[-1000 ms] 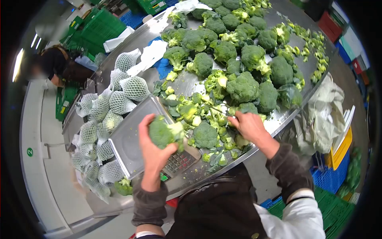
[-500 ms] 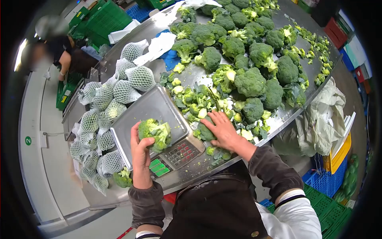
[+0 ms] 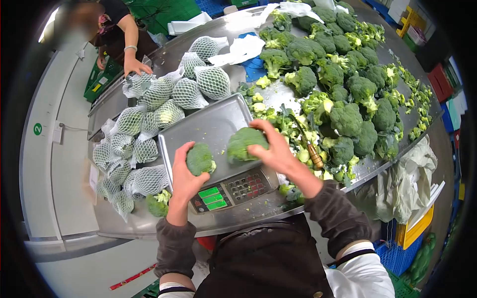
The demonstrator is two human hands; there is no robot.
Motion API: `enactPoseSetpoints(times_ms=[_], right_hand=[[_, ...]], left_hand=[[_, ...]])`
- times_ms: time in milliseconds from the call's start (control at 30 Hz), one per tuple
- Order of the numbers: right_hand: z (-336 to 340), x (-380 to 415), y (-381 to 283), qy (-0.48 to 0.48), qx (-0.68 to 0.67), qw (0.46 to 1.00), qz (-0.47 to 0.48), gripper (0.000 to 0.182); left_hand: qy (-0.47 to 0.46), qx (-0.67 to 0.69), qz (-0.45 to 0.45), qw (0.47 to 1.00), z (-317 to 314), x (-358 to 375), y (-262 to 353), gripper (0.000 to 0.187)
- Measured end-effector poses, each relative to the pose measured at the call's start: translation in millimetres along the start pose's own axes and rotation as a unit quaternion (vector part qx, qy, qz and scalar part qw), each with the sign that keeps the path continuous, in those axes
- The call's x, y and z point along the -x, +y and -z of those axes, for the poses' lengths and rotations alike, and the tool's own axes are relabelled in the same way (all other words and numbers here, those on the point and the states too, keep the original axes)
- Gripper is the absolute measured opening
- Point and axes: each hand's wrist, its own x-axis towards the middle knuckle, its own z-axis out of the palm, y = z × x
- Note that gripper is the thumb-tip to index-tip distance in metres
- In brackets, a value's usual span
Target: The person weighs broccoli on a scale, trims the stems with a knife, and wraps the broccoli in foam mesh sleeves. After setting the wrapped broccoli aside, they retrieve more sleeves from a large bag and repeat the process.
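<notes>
My left hand is closed around a small broccoli head over the left part of the scale's metal pan. Opposite it, my right hand grips a larger broccoli head, thumb and fingers on either side, over the pan's right part. The two heads are a short gap apart. Below the pan, the scale's keypad and green-lit display face me. A wooden-handled knife lies to the right among broccoli trimmings.
Broccoli heads in white foam nets cover the table's left side. A large pile of bare broccoli fills the right. One head lies left of the scale. Across the table, a co-worker's hand touches the netted heads.
My right hand has left the trimmings and come over the pan with a broccoli head. My left hand's broccoli has turned crown up. The knife now shows. The co-worker has reached to the nets.
</notes>
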Motion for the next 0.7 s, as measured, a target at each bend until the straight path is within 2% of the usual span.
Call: enactPoseSetpoints(times_ms=[67, 133, 200, 267, 333, 400, 467, 567, 633, 700], right_hand=[[-40, -4, 8, 0.047, 0.051, 0.998, -0.006, 0.061], [-70, -3, 24, 0.021, 0.124, 0.991, 0.039, 0.076], [-77, -1, 19, 0.003, 0.13, 0.991, 0.006, 0.081], [-81, 0, 18, 0.002, 0.102, 0.995, 0.014, 0.082], [-88, 7, 17, 0.003, 0.076, 0.997, 0.021, 0.083], [-97, 15, 14, 0.019, 0.117, 0.993, 0.004, 0.086], [-90, 15, 13, 0.006, 0.125, 0.992, -0.003, 0.088], [-68, 10, 11, -0.067, 0.234, 0.97, 0.024, 0.088], [-50, 4, -3, -0.086, 0.21, 0.974, 0.009, 0.086], [-39, -2, -1, -0.095, 0.166, 0.982, 0.007, 0.079]], left_hand=[[0.019, 0.0, 0.011, 1.0, -6, -6, -15, 0.069], [0.01, 0.017, 0.008, 1.0, -13, -11, -34, 0.071], [0.015, -0.024, 0.005, 1.0, -17, -12, -35, 0.071], [0.01, -0.019, 0.004, 1.0, -20, -13, -38, 0.074], [0.07, -0.04, -0.008, 0.997, -31, -14, -39, 0.077], [0.081, -0.037, 0.001, 0.996, -37, -18, -41, 0.08], [0.047, -0.033, 0.012, 0.998, -33, -19, -41, 0.081], [-0.03, 0.005, 0.042, 0.999, -9, -23, -42, 0.085], [-0.074, 0.031, 0.063, 0.995, 4, -24, -39, 0.084], [-0.047, 0.019, 0.063, 0.997, 7, -19, -41, 0.081]])
